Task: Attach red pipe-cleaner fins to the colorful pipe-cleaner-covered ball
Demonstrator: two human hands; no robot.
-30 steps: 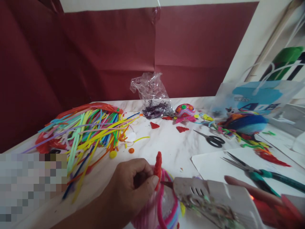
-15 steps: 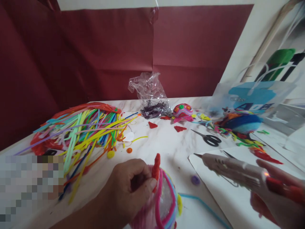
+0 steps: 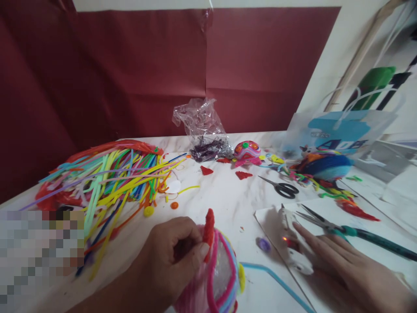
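One glue gun [image 3: 291, 243], two hands, two scissors

Our left hand [image 3: 174, 256] pinches a red cone [image 3: 208, 228] against the pink wrapped ball [image 3: 218, 278]. Our right hand [image 3: 339, 267] lies flat beside the glue gun [image 3: 291, 243] on white paper [image 3: 325, 287], near the pliers [image 3: 345, 229].
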